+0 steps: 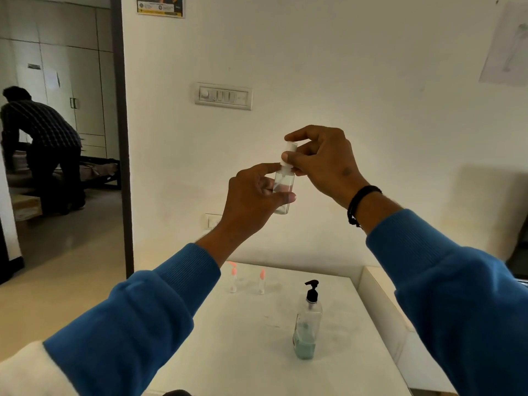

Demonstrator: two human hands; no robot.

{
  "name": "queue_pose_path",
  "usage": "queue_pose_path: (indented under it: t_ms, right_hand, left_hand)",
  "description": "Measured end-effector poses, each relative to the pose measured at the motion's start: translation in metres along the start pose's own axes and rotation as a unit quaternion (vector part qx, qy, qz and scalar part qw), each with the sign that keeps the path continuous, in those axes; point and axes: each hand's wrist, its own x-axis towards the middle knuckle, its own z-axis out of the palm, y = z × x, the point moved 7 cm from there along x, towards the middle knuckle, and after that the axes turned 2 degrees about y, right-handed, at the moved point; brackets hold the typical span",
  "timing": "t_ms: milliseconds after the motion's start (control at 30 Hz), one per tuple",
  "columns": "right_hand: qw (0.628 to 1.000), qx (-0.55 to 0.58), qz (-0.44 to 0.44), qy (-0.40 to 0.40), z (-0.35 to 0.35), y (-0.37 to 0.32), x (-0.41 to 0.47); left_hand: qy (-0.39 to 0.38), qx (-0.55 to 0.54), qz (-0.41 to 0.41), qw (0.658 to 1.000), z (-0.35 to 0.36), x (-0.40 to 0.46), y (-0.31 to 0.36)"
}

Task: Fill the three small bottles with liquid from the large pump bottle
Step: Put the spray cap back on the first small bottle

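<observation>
My left hand [254, 195] gripping one clear small bottle [283, 192] held up, my right hand [320, 158] pinching its white cap [288, 155], two pink-topped small bottles [233, 277] [261, 281] far on the white table [243, 338], one large pump bottle [308, 321] nearer right.

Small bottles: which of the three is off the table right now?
The clear small bottle with the white top, held up between both hands; the left hand grips its body. The two pink-topped bottles stand on the table.

My single head-worn wide-angle camera, facing forward and slightly down, close over the table [251, 352], white wall [343, 67] straight ahead.
</observation>
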Motion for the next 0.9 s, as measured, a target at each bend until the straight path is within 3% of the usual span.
queue_pose_path:
  t_ms: [400, 667, 900]
  right_hand:
    - [0.998, -0.03, -0.01, 0.046, -0.007, 0.002, -0.004]
    - [0.997, 0.049, 0.026, 0.052, -0.01, 0.01, -0.003]
    - [0.999, -0.014, 0.001, 0.037, -0.008, -0.004, -0.003]
  left_hand:
    - [-0.008, 0.008, 0.014, 1.0, 0.005, -0.003, 0.012]
    - [-0.003, 0.009, 0.021, 1.0, 0.004, -0.001, 0.017]
    - [0.001, 0.008, 0.01, 1.0, 0.004, -0.004, 0.015]
